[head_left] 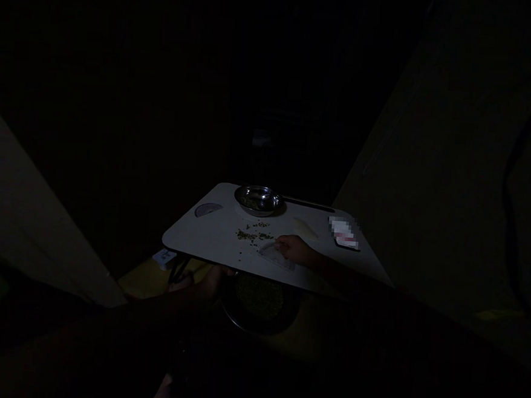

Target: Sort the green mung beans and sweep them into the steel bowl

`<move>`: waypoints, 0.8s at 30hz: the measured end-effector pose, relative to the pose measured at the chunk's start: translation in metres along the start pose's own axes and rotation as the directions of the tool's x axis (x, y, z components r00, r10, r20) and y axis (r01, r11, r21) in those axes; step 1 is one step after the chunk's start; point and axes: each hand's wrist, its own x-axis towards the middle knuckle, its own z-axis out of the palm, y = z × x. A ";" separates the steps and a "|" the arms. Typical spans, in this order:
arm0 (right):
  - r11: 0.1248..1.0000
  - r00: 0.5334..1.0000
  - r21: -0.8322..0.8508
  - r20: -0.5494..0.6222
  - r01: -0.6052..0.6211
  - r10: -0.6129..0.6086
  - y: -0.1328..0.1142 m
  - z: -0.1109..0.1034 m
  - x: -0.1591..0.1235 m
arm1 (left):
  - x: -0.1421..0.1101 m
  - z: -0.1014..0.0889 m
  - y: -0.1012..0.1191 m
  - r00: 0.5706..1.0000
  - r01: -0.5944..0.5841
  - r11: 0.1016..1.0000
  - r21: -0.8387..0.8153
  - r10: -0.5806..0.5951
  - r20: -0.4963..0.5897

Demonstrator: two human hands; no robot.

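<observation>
The scene is very dark. On the white tabletop, my right hand pinches a clear half-round protractor by its upper side, close to the front edge. Just left of it lie scattered small green and brown grains, perhaps seeds or pulses. My left hand is low at the table's front edge, beside the rim of a wide dark pan filled with similar greenish grains. Its fingers are dim and partly hidden, so I cannot tell what they grip. A shiny steel bowl with some grains stands at the back.
A second half-round protractor lies at the table's left. A pale flat piece is behind my right hand. A phone-like object with a blurred face rests at the right. Walls flank the table, and a dark cable hangs at the right.
</observation>
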 end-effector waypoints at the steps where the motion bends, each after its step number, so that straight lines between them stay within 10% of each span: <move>1: 1.000 1.000 -0.001 -0.010 -0.012 0.012 0.002 0.000 -0.002 | 0.001 0.000 0.000 1.000 -0.003 1.000 -0.006 0.003 0.000; 16: 0.989 0.999 -0.135 -0.012 -0.052 0.051 0.008 -0.004 0.002 | -0.008 0.002 0.002 0.991 -0.009 1.000 0.020 0.012 -0.134; 24: 0.981 0.995 -0.171 0.012 -0.097 0.101 0.011 -0.005 -0.002 | -0.015 0.007 0.007 1.000 -0.009 0.999 -0.050 0.008 -0.030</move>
